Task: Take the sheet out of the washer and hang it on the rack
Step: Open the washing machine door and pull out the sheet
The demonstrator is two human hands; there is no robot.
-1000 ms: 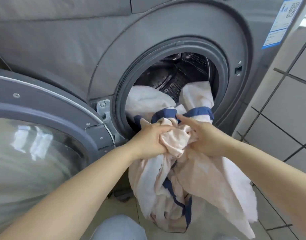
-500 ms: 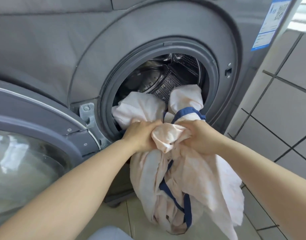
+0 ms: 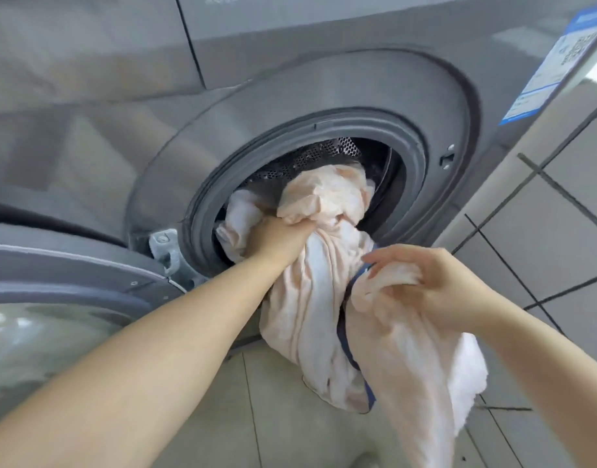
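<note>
A pale pink-white sheet [image 3: 310, 298] with a dark blue band spills out of the grey washer's round opening [image 3: 408, 143] and hangs toward the floor. My left hand [image 3: 276, 238] grips a bunch of the sheet right at the lower edge of the opening. My right hand [image 3: 435, 285] is lower and to the right, away from the opening, holding another fold of the sheet that drapes below it. Part of the sheet still lies inside the perforated drum [image 3: 327, 153]. No rack is in view.
The washer door [image 3: 64, 292] stands swung open at the left, its glass facing me. Grey tiled wall [image 3: 553, 211] runs along the right beside the machine. Light tiled floor [image 3: 222, 417] lies under the hanging sheet.
My right hand has pulled back and down to the right with a fold of sheet, while my left hand took a new hold at the opening. More sheet has come out of the drum.
</note>
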